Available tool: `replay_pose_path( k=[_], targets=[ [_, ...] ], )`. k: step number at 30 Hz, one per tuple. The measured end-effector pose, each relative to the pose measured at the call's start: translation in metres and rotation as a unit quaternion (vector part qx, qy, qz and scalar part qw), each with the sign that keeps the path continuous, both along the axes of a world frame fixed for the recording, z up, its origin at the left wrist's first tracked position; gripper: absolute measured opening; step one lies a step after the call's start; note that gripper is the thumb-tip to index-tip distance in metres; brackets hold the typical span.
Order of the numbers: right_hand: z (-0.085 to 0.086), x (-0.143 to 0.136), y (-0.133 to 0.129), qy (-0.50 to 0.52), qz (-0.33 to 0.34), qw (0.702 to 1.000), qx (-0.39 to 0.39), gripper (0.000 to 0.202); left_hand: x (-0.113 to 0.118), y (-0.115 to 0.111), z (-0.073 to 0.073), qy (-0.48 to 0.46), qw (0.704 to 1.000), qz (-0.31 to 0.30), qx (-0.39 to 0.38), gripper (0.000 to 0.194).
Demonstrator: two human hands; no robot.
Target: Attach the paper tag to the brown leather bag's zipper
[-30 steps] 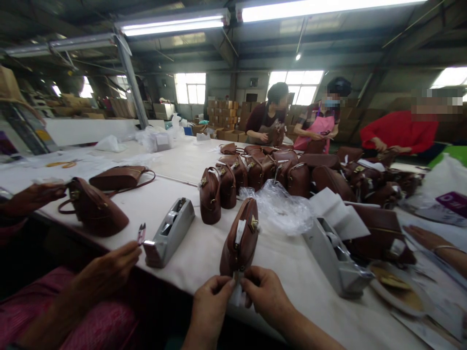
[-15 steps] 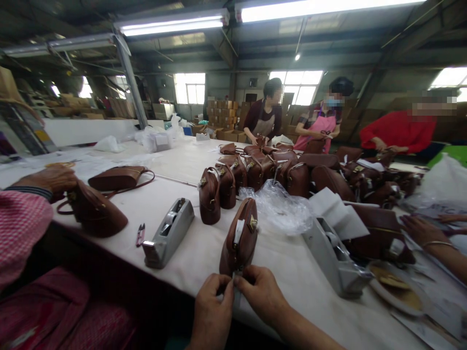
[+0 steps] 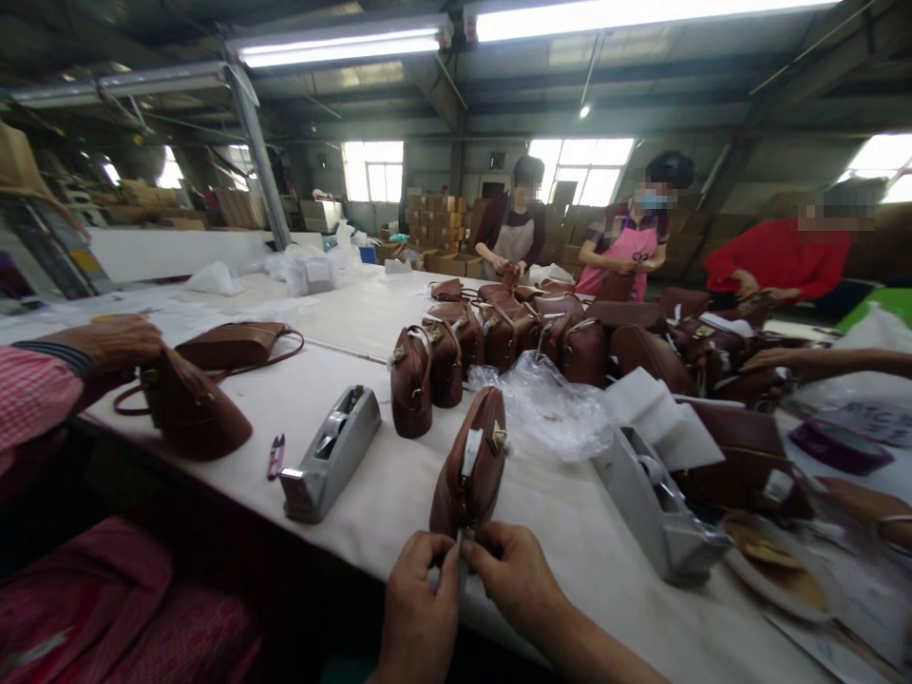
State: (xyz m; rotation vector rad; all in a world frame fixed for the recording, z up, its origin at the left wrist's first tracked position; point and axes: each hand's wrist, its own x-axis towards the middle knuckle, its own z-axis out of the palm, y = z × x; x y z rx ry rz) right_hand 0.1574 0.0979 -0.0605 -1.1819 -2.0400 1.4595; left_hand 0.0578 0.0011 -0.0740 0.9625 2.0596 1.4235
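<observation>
A brown leather handbag [image 3: 466, 465] stands upright on the pale tabletop in front of me, with white wrapping along its top and a gold-coloured clasp on its right side. At its near lower end, my left hand [image 3: 420, 594] and my right hand [image 3: 517, 575] meet, thumbs and forefingers pinched together. Between the fingertips runs a thin, pale strip close to the bag; its kind is too small to make out. Left of my hands sits a grey tape dispenser [image 3: 332, 461], and a second tape dispenser [image 3: 659, 508] lies to the right.
Several finished-looking brown bags [image 3: 499, 328] crowd the table's middle, beside crumpled clear plastic [image 3: 545, 404]. Small pink-handled snips [image 3: 275, 456] lie at left. A co-worker's hand [image 3: 121, 342] grips a bag [image 3: 192, 408]. A round dish [image 3: 776, 565] sits at right. Other people stand across the table.
My hands stay pinched at the bag's near end, hardly moved. At the right, a co-worker's arm now reaches over the bags, and a purple tape roll has come into sight.
</observation>
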Motion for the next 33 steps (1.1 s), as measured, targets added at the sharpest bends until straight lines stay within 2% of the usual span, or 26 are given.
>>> replay_pose_path(
  k=[7, 9, 11, 13, 17, 19, 22, 25, 29, 33],
  targets=[
    [0.002, 0.002, 0.0, -0.002, 0.002, 1.0, 0.015, 0.023, 0.002, 0.003, 0.0, 0.0, 1.0, -0.012, 0.029, 0.024],
    [0.003, 0.002, 0.001, -0.001, 0.002, 1.0, 0.022, 0.023, 0.001, 0.003, 0.001, -0.039, 0.999, -0.014, 0.02, 0.026],
    [0.005, 0.001, 0.0, 0.001, 0.001, 1.0, 0.014, 0.023, -0.001, 0.003, 0.0, -0.118, 0.993, -0.006, 0.003, 0.031],
    [0.005, 0.0, 0.0, 0.006, 0.0, 1.0, 0.0, 0.024, -0.003, 0.003, -0.004, -0.232, 0.973, 0.017, 0.008, 0.037],
    [0.002, -0.001, 0.0, 0.022, -0.007, 1.0, -0.019, 0.025, -0.004, 0.005, -0.011, -0.447, 0.894, 0.023, 0.035, 0.04],
    [0.0, -0.001, 0.001, 0.025, -0.006, 0.999, -0.026, 0.025, -0.003, 0.006, -0.01, -0.492, 0.87, 0.006, 0.027, 0.041],
    [-0.001, 0.0, 0.002, 0.021, 0.001, 1.0, -0.023, 0.027, -0.002, 0.007, -0.005, -0.518, 0.855, -0.003, 0.011, 0.043],
    [0.0, 0.001, 0.002, 0.017, 0.007, 1.0, -0.015, 0.026, -0.003, 0.009, -0.001, -0.518, 0.856, 0.004, 0.001, 0.044],
    [0.002, 0.004, 0.001, 0.027, 0.027, 0.999, 0.004, 0.024, -0.004, 0.009, 0.0, -0.484, 0.875, 0.009, -0.008, 0.049],
    [0.003, 0.008, -0.001, -0.007, 0.06, 0.994, 0.088, 0.025, -0.002, 0.008, 0.0, -0.441, 0.897, -0.002, -0.026, 0.047]
  ],
)
